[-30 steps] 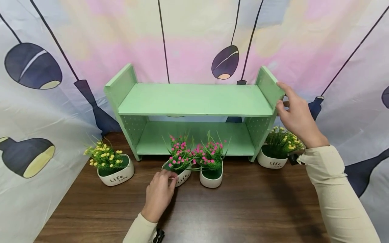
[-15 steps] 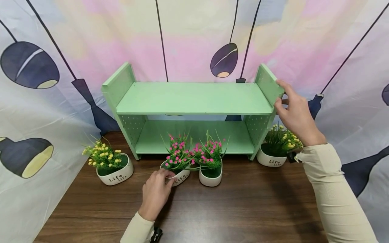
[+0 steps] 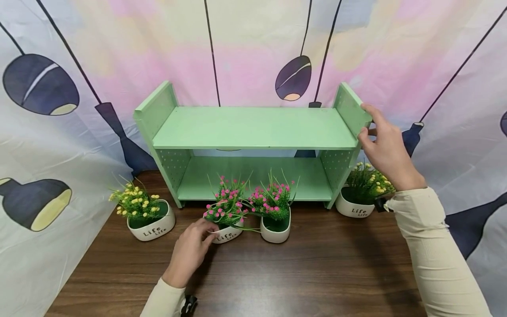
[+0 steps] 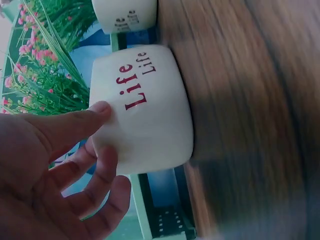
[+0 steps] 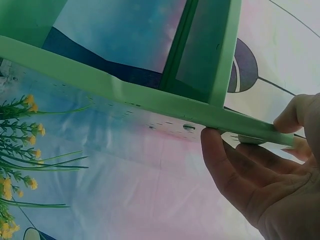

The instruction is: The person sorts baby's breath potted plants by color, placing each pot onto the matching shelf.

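Observation:
My left hand grips the left end of a white "Life" flower pot with pink artificial flowers, thumb on its outer wall near the rim. That pot stands on the wooden table, its lettering facing front, as the left wrist view shows closely. Just right of it is a second white pot of pink flowers, turned end-on; the leaves overlap. At the back stands a light green two-tier shelf. My right hand holds the upper part of its right side panel between thumb and fingers.
White pots with yellow flowers flank the shelf: one at left, one at right below my right forearm. A patterned curtain hangs close behind the shelf. The brown table extends towards me.
My left hand has moved the left pink-flower pot leftward, apart from the other pink pot, and turned it so its lettering faces front. My right hand stays on the shelf panel.

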Tool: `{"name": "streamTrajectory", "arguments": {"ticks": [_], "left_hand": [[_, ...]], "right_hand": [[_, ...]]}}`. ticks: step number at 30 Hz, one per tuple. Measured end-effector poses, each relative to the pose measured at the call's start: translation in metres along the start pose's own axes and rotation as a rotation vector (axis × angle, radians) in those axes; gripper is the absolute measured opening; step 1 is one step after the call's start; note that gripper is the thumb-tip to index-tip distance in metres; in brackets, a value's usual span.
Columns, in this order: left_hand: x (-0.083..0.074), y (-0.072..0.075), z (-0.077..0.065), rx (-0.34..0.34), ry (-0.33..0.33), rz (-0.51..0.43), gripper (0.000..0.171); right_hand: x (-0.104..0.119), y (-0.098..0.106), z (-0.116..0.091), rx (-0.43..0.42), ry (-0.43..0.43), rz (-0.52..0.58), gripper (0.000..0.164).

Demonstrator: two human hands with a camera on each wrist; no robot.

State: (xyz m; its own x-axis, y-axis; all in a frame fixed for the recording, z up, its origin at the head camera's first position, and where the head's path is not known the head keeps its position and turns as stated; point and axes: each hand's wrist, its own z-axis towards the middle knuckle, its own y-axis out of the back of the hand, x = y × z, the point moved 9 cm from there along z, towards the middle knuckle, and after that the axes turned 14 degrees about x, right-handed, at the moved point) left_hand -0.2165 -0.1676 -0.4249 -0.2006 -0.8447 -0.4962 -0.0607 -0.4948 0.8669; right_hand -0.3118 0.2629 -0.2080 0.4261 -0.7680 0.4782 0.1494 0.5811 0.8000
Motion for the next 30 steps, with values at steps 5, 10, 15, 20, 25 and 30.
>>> {"name": "streamTrajectory", "arguments": {"ticks": [5, 10, 15, 20, 25, 30], "left_hand": [[0.0047, 0.0037, -0.001, 0.011, 0.017, 0.002, 0.009], [0.0052, 0.001, -0.0024, -0.009, 0.042, -0.018, 0.01], [0.0056, 0.0013, -0.0033, -0.063, 0.044, -0.031, 0.009], [0.0047, 0.0031, -0.0034, -0.095, -0.008, -0.039, 0.009], [0.0065, 0.007, -0.004, -0.117, -0.05, -0.027, 0.01], [0.0085, 0.0098, -0.0073, -0.118, -0.066, -0.031, 0.011]], "right_hand": [[-0.0006, -0.0005, 0.0, 0.004, 0.003, 0.008, 0.058], [-0.0005, -0.0004, -0.0009, 0.0, 0.001, 0.007, 0.058], [0.0001, -0.0003, -0.0006, -0.005, 0.0, 0.002, 0.059], [0.0009, -0.0011, 0.0001, -0.008, 0.001, -0.012, 0.059], [0.0015, -0.0018, 0.0003, -0.013, 0.006, -0.026, 0.059], [0.0011, -0.0015, 0.0002, -0.012, 0.0, -0.032, 0.059]]}}
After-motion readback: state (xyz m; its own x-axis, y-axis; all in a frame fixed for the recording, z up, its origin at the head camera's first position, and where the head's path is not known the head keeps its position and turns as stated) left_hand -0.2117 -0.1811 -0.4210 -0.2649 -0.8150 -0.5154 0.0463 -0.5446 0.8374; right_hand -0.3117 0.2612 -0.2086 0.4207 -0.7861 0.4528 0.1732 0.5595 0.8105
